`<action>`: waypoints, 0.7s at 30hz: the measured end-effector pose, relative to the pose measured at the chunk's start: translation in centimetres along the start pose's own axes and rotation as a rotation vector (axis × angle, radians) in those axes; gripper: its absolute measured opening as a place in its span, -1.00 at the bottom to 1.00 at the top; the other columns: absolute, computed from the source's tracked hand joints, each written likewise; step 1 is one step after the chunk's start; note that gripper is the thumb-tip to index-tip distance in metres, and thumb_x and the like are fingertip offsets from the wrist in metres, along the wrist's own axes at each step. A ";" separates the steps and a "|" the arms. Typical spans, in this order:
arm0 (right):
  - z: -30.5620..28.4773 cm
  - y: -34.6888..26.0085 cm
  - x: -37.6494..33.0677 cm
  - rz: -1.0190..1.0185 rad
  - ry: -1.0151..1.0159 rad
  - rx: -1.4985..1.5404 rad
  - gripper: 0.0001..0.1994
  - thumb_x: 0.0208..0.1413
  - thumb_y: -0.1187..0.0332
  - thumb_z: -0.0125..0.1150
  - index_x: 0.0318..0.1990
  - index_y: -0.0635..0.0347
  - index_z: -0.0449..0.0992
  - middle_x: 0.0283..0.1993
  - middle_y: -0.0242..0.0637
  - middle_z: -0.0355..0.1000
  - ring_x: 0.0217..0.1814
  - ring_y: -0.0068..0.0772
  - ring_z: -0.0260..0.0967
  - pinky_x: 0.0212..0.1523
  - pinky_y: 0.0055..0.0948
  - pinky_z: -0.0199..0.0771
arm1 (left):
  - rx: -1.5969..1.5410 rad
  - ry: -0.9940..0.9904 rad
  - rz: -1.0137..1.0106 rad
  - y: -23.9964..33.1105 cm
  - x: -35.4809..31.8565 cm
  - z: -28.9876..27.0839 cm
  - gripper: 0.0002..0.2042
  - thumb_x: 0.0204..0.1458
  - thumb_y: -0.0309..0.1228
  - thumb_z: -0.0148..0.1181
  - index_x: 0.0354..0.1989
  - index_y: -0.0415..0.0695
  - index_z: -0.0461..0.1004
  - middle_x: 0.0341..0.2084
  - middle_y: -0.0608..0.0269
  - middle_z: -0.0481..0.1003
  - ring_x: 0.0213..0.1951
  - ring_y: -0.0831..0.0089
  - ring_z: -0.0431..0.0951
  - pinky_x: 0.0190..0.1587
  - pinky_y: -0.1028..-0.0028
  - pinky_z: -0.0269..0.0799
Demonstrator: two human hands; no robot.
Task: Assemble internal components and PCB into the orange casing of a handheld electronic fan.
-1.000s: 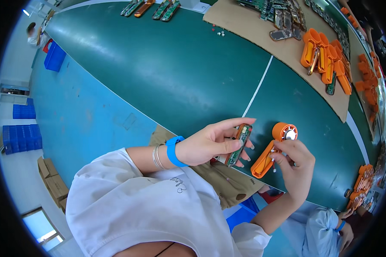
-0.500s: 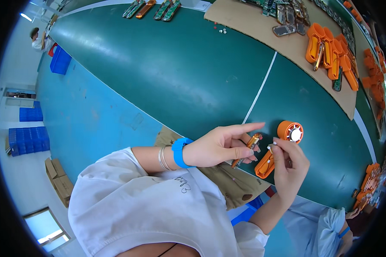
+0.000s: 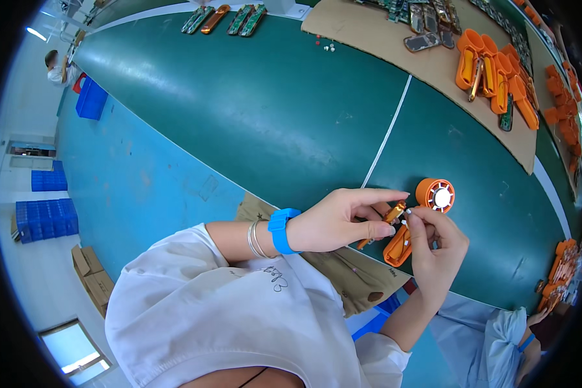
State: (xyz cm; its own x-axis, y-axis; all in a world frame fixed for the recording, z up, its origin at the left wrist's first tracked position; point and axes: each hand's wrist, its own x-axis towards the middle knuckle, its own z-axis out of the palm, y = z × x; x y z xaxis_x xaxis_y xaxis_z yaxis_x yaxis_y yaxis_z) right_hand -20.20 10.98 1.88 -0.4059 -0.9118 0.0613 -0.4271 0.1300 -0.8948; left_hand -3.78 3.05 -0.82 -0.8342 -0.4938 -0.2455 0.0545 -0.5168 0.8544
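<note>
My left hand (image 3: 333, 223) is closed around a slim copper-coloured module (image 3: 395, 211), holding it tilted above the table edge between thumb and fingers. My right hand (image 3: 441, 252) pinches a tiny white piece (image 3: 408, 211) by the module's upper end; it looks like a connector, but it is too small to be sure. Below and between the hands lies an orange handheld fan's hollow handle (image 3: 394, 253), with something orange-yellow inside. The fan's round head (image 3: 427, 191), with a white hub, points away from me. My fingers partly hide the handle.
A cardboard sheet (image 3: 368, 32) at the far right bears orange fan housings (image 3: 469, 64) and phone-like boards (image 3: 422, 43). More boards (image 3: 246, 19) lie at the far left edge. Orange parts (image 3: 556, 278) are at right, near another person's hand (image 3: 538, 317). Small white bits (image 3: 330, 48) lie beside the cardboard.
My left hand has shifted slightly right, bringing the copper-coloured module up against the right fingertips and the small white piece. The fan stays in place on the table.
</note>
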 end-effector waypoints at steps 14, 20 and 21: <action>-0.2 0.4 0.4 0.002 -0.022 0.011 -0.95 -0.08 0.63 0.23 -0.42 0.33 0.54 -0.68 -0.45 0.23 -0.72 -0.79 0.00 -0.72 -0.65 -0.09 | -0.014 -0.001 -0.045 0.5 0.1 0.4 -0.48 0.09 -0.60 0.10 0.26 -0.16 0.17 -0.09 0.21 0.43 -0.16 0.61 0.43 -0.25 0.58 0.42; -0.4 0.3 0.6 0.004 -0.038 -0.001 -0.97 -0.08 0.62 0.23 -0.44 0.34 0.53 -0.70 -0.45 0.22 -0.73 -0.79 -0.01 -0.72 -0.65 -0.10 | 0.024 0.003 -0.039 0.4 0.1 0.4 -0.47 0.08 -0.61 0.11 0.27 -0.11 0.18 -0.12 0.22 0.43 -0.19 0.60 0.43 -0.24 0.58 0.42; -0.5 0.3 0.7 0.006 -0.055 -0.015 -0.97 -0.09 0.62 0.23 -0.44 0.34 0.53 -0.71 -0.44 0.22 -0.73 -0.79 0.00 -0.72 -0.65 -0.10 | 0.027 0.001 -0.040 0.2 0.1 0.4 -0.47 0.08 -0.61 0.11 0.27 -0.11 0.18 -0.12 0.22 0.43 -0.19 0.60 0.43 -0.24 0.58 0.42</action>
State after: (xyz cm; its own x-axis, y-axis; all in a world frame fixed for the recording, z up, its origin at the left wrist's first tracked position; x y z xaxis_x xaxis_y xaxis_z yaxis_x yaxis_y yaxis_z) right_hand -21.03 10.59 1.92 -0.3633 -0.9311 0.0315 -0.4373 0.1406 -0.8882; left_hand -4.02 3.14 -0.47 -0.8350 -0.4737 -0.2799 0.0065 -0.5172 0.8558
